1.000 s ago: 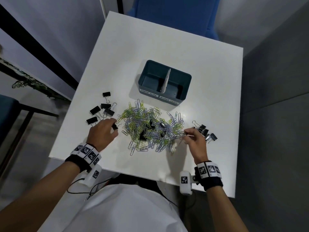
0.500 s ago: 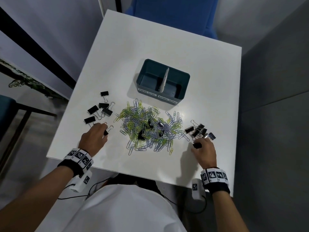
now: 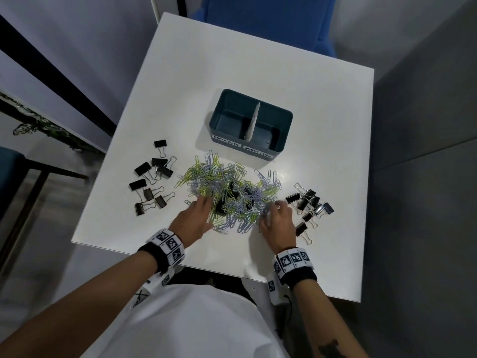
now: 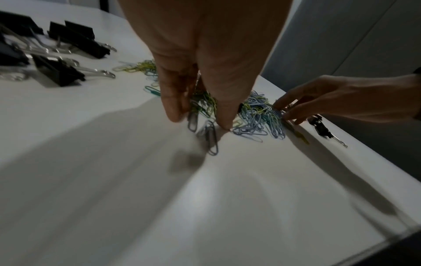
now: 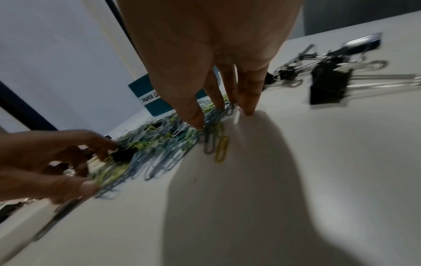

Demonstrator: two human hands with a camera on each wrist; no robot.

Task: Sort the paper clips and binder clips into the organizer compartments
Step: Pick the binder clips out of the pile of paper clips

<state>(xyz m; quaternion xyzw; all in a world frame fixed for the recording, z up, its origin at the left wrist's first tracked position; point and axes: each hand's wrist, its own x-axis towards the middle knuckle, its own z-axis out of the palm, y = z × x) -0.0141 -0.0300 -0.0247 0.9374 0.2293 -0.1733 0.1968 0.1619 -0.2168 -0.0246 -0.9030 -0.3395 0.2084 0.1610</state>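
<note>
A heap of green and pale blue paper clips (image 3: 227, 192) lies mid-table, with black binder clips (image 3: 222, 206) buried in it. Behind it stands the teal organizer (image 3: 282, 117), two compartments labelled for paper clips and binder clips; nothing shows inside. Sorted-out black binder clips lie in a left group (image 3: 152, 179) and a right group (image 3: 308, 202). My left hand (image 3: 204, 205) (image 4: 200, 120) reaches into the heap's near left edge, fingers spread and holding nothing. My right hand (image 3: 273, 210) (image 5: 222, 117) touches the heap's near right edge with straight fingers.
The white table (image 3: 258, 60) has bare surface behind and beside the organizer. Its near edge (image 3: 206, 264) runs just under my wrists. A blue chair (image 3: 271, 19) stands at the far side, and a grey wall is to the right.
Both hands have left the side groups of binder clips and come back inward to the heap. The clips they carried now lie in those groups.
</note>
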